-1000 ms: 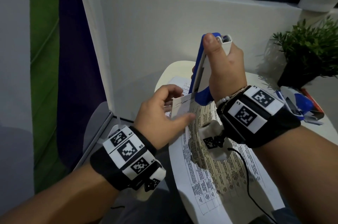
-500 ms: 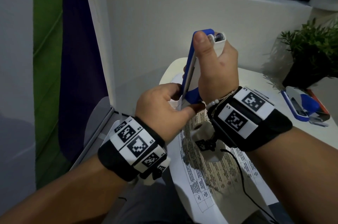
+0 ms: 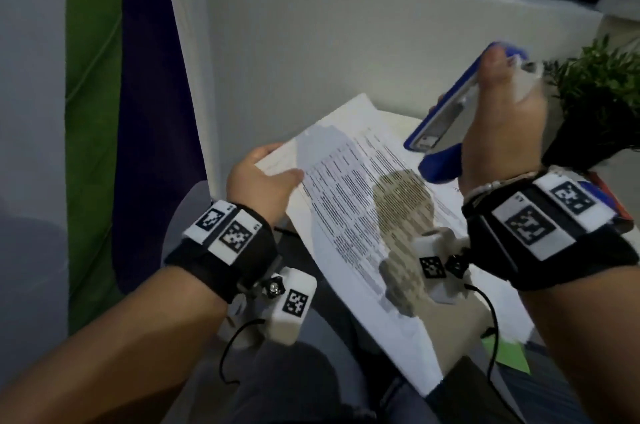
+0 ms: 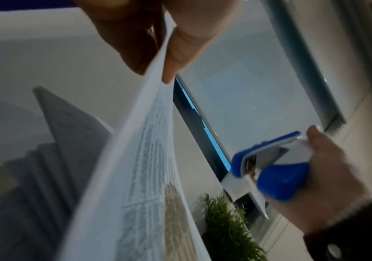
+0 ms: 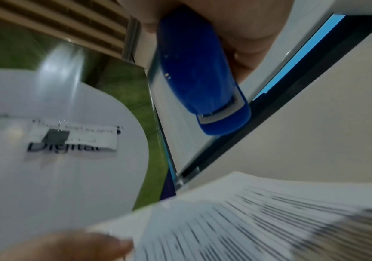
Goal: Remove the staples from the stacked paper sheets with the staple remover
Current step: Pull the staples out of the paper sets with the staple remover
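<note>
Both apart: left hand [image 3: 260, 183] pinches paper sheets [image 3: 349, 233], right hand [image 3: 502, 139] grips staple remover [image 3: 445, 112].

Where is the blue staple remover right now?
Head view, upper right: the staple remover is gripped in the right hand, held in the air clear of the paper sheets, just left of the potted plant.

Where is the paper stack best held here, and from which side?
Its left edge near the far corner, pinched from the left, thumb on top, fingers beneath, as the left hand does. The paper stack is thin and floppy; this likely keeps its right side free for the staple remover.
</note>
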`<state>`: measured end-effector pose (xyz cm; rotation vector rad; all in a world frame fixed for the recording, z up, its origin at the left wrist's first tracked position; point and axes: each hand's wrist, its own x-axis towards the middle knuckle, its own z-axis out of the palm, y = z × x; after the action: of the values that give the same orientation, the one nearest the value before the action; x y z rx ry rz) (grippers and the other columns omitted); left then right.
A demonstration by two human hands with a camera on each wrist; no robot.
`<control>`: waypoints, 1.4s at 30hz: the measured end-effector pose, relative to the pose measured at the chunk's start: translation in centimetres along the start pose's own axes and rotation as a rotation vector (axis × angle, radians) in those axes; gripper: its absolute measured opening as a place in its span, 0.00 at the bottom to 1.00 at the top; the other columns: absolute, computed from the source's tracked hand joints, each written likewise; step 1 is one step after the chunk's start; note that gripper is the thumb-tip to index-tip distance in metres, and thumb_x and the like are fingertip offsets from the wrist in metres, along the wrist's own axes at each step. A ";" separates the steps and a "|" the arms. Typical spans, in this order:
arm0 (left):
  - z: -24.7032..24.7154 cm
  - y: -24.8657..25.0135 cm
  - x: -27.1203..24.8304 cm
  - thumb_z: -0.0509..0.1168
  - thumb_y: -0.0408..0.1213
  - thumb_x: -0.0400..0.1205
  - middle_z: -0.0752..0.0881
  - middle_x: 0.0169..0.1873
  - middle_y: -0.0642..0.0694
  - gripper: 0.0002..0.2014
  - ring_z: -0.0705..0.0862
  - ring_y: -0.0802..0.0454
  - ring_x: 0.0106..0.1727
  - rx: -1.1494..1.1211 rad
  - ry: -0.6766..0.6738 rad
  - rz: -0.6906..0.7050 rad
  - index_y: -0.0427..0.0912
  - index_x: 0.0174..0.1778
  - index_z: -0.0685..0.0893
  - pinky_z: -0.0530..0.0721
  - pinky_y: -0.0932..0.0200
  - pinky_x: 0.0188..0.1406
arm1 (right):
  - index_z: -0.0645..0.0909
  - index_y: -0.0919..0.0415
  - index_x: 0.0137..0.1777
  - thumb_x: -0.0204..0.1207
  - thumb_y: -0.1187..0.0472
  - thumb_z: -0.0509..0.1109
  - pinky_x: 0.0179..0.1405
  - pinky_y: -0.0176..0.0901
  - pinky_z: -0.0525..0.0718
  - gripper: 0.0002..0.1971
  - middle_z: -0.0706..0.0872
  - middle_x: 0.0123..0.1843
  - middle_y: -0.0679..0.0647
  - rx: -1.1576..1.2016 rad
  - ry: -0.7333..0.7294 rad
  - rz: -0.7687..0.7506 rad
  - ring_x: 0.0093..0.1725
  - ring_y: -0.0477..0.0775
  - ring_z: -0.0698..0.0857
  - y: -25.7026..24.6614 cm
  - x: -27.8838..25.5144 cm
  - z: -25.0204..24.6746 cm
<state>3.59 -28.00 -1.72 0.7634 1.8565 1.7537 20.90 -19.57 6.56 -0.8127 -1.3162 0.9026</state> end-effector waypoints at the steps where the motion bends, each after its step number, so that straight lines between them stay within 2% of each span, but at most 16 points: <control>1: -0.1 0.0 0.1 0.72 0.26 0.73 0.86 0.43 0.53 0.17 0.87 0.48 0.48 0.009 0.019 0.026 0.56 0.42 0.80 0.87 0.46 0.51 | 0.71 0.49 0.42 0.75 0.40 0.67 0.38 0.34 0.83 0.14 0.78 0.36 0.45 -0.072 -0.019 0.023 0.34 0.46 0.81 0.9 -0.1 -0.3; 2: -0.1 0.1 0.0 0.71 0.26 0.74 0.84 0.42 0.58 0.17 0.87 0.50 0.48 0.051 0.027 0.082 0.57 0.43 0.80 0.87 0.51 0.51 | 0.72 0.50 0.44 0.79 0.43 0.65 0.35 0.29 0.79 0.12 0.76 0.36 0.43 -0.153 -0.044 0.041 0.33 0.41 0.77 1.9 -0.2 -0.6; 4: -0.2 0.3 -0.4 0.69 0.28 0.75 0.80 0.41 0.67 0.17 0.84 0.55 0.48 0.208 0.007 0.260 0.57 0.49 0.79 0.83 0.61 0.49 | 0.73 0.54 0.53 0.80 0.43 0.62 0.37 0.35 0.75 0.14 0.75 0.38 0.42 -0.309 -0.106 0.086 0.34 0.37 0.75 4.0 -0.7 -1.3; 7: 0.0 0.0 -1.6 0.66 0.30 0.77 0.81 0.44 0.62 0.15 0.80 0.63 0.41 0.491 -0.138 0.549 0.54 0.55 0.82 0.83 0.63 0.42 | 0.70 0.56 0.56 0.80 0.43 0.62 0.34 0.44 0.67 0.17 0.73 0.37 0.45 -0.444 -0.161 0.181 0.34 0.39 0.72 6.2 -1.8 -2.0; 10: 0.2 -1.6 -1.9 0.69 0.33 0.73 0.82 0.49 0.60 0.16 0.81 0.63 0.49 0.491 -0.341 0.765 0.47 0.56 0.86 0.81 0.69 0.52 | 0.70 0.55 0.56 0.79 0.43 0.64 0.32 0.38 0.70 0.17 0.75 0.37 0.48 -0.437 -0.179 0.226 0.33 0.44 0.73 7.2 -2.3 -2.4; 12: 0.5 -2.5 -2.0 0.74 0.30 0.70 0.84 0.51 0.58 0.19 0.81 0.63 0.52 0.475 -0.437 0.743 0.46 0.57 0.87 0.79 0.72 0.56 | 0.70 0.53 0.57 0.78 0.43 0.66 0.35 0.39 0.72 0.17 0.77 0.39 0.48 -0.429 -0.187 0.229 0.35 0.45 0.75 7.5 -2.3 -2.6; 18: 1.5 -3.3 -2.5 0.77 0.33 0.66 0.88 0.48 0.52 0.13 0.86 0.56 0.50 0.495 -0.505 0.779 0.42 0.47 0.89 0.86 0.54 0.51 | 0.71 0.54 0.55 0.79 0.47 0.67 0.35 0.39 0.73 0.14 0.78 0.37 0.46 -0.403 -0.190 0.209 0.34 0.44 0.76 7.7 -2.5 -2.9; 21: 1.4 -3.2 -2.5 0.74 0.37 0.69 0.89 0.48 0.51 0.11 0.86 0.56 0.49 0.491 -0.485 0.787 0.41 0.46 0.89 0.86 0.55 0.51 | 0.70 0.52 0.54 0.78 0.49 0.68 0.36 0.36 0.72 0.12 0.78 0.39 0.44 -0.390 -0.193 0.209 0.36 0.41 0.77 7.6 -2.5 -3.0; 23: 1.3 -2.8 -2.6 0.72 0.38 0.72 0.88 0.46 0.51 0.09 0.85 0.61 0.48 0.424 -0.446 0.763 0.42 0.46 0.89 0.85 0.64 0.52 | 0.69 0.50 0.54 0.76 0.52 0.72 0.37 0.37 0.74 0.15 0.78 0.40 0.42 -0.388 -0.227 0.241 0.38 0.41 0.78 7.6 -2.5 -3.0; 25: 1.4 -2.3 -2.6 0.72 0.35 0.75 0.87 0.43 0.59 0.07 0.84 0.66 0.46 0.318 -0.346 0.602 0.50 0.46 0.87 0.82 0.71 0.50 | 0.70 0.50 0.54 0.73 0.54 0.75 0.40 0.43 0.78 0.17 0.78 0.41 0.43 -0.429 -0.272 0.273 0.40 0.45 0.80 7.7 -2.4 -2.9; 28: 1.6 -1.4 -1.8 0.69 0.35 0.78 0.86 0.40 0.55 0.09 0.85 0.52 0.43 0.138 -0.157 0.275 0.56 0.43 0.79 0.85 0.53 0.50 | 0.74 0.53 0.52 0.72 0.57 0.76 0.41 0.45 0.81 0.14 0.81 0.43 0.47 -0.391 -0.258 0.294 0.41 0.47 0.82 6.6 -1.9 -2.6; 31: 1.4 -0.2 -1.6 0.66 0.32 0.80 0.85 0.37 0.52 0.10 0.84 0.53 0.39 0.024 -0.141 0.154 0.53 0.39 0.77 0.83 0.52 0.46 | 0.77 0.56 0.44 0.70 0.58 0.76 0.39 0.49 0.83 0.10 0.83 0.39 0.49 -0.135 -0.136 0.185 0.38 0.49 0.84 3.3 -1.3 -1.4; 35: 1.3 0.8 -2.7 0.65 0.35 0.81 0.84 0.33 0.50 0.09 0.82 0.51 0.33 0.033 -0.260 0.217 0.54 0.39 0.76 0.81 0.53 0.33 | 0.76 0.59 0.44 0.59 0.47 0.74 0.50 0.60 0.88 0.19 0.84 0.44 0.62 0.114 -0.171 -0.044 0.48 0.67 0.87 -1.0 -1.0 0.5; 38: 1.5 1.5 -3.9 0.65 0.38 0.81 0.83 0.33 0.56 0.10 0.82 0.63 0.34 0.144 -0.305 0.343 0.57 0.38 0.73 0.80 0.65 0.32 | 0.74 0.58 0.46 0.60 0.43 0.71 0.49 0.62 0.88 0.22 0.84 0.48 0.64 0.036 -0.306 -0.107 0.49 0.65 0.87 -2.0 -1.1 1.9; 40: 1.5 2.0 -4.5 0.65 0.38 0.80 0.79 0.30 0.59 0.12 0.78 0.71 0.31 0.219 -0.275 0.436 0.57 0.38 0.71 0.72 0.77 0.27 | 0.74 0.54 0.43 0.62 0.41 0.69 0.46 0.59 0.88 0.19 0.84 0.43 0.60 -0.038 -0.358 -0.133 0.44 0.62 0.87 -2.0 -1.4 2.6; 42: 1.4 2.1 -4.7 0.65 0.36 0.80 0.77 0.29 0.60 0.14 0.77 0.72 0.30 0.263 -0.246 0.491 0.57 0.37 0.69 0.69 0.78 0.25 | 0.72 0.50 0.37 0.62 0.40 0.67 0.38 0.45 0.84 0.15 0.81 0.33 0.44 -0.091 -0.374 -0.161 0.35 0.50 0.84 -1.8 -1.6 2.8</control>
<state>8.17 -30.11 0.15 1.5729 1.8525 1.5974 18.20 -21.83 7.68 -0.6129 -1.7331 0.8980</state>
